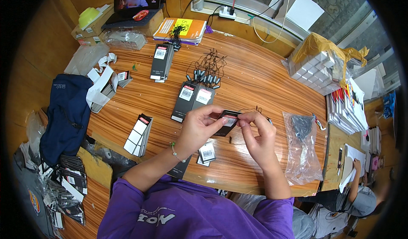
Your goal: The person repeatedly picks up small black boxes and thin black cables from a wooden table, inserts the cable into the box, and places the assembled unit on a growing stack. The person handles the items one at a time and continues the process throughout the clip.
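Above the table's front part, my left hand point(199, 126) is closed on a black hang tag point(222, 131) with a red strip and a white barcode label. My right hand point(258, 133) pinches the tag's upper right corner between thumb and forefinger. A thin black cord point(257, 109) shows just behind my right fingers; whether it runs through the tag I cannot tell. Beyond my left hand lie two stacks of black hang tags point(181, 105), with looped black cords point(207, 74) at their far end. Small white barcode tags point(207, 153) lie below my hands. Another black tag point(180, 168) is partly hidden by my left forearm.
More black tags point(159, 65) lie farther back, and white-panelled tags point(137, 135) at left. A plastic bag of black cords point(304, 149) lies at right, near wrapped white boxes point(316, 69). A navy bag point(63, 115) sits left. Another person point(363, 200) works at far right.
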`<move>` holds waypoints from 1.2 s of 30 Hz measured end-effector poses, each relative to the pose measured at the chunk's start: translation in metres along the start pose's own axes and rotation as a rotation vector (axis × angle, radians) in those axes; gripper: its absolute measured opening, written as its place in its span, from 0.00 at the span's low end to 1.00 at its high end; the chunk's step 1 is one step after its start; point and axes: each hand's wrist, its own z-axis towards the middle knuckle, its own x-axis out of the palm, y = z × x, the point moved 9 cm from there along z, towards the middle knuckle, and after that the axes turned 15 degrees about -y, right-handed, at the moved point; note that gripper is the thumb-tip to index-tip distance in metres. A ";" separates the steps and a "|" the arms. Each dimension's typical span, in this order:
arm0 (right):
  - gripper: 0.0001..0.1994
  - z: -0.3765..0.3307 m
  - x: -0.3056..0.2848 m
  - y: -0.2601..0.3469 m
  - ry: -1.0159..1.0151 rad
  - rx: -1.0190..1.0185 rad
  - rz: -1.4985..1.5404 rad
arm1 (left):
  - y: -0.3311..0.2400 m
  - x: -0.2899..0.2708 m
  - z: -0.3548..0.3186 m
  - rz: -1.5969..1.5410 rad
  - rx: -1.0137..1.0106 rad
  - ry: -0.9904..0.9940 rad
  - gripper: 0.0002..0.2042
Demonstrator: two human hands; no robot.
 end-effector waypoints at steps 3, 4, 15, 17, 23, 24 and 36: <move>0.06 -0.003 0.001 0.002 -0.044 -0.046 -0.027 | -0.001 0.000 0.000 -0.001 0.066 -0.008 0.07; 0.07 -0.003 0.002 0.004 -0.046 -0.067 -0.030 | -0.001 0.000 0.000 0.020 0.073 -0.011 0.07; 0.08 -0.005 0.004 0.017 -0.106 -0.249 -0.145 | -0.008 0.006 -0.006 0.088 0.027 0.038 0.07; 0.08 -0.005 0.005 0.015 -0.117 -0.236 -0.126 | -0.013 0.008 -0.007 0.083 0.066 0.037 0.06; 0.07 -0.006 0.005 0.007 -0.139 -0.175 -0.087 | -0.024 0.011 -0.010 0.161 0.156 0.043 0.04; 0.07 -0.007 0.006 0.004 -0.142 -0.155 -0.074 | -0.026 0.011 -0.011 0.177 0.169 0.042 0.03; 0.07 -0.015 0.003 -0.007 -0.249 -0.058 0.116 | -0.046 0.014 -0.017 0.359 0.397 0.019 0.05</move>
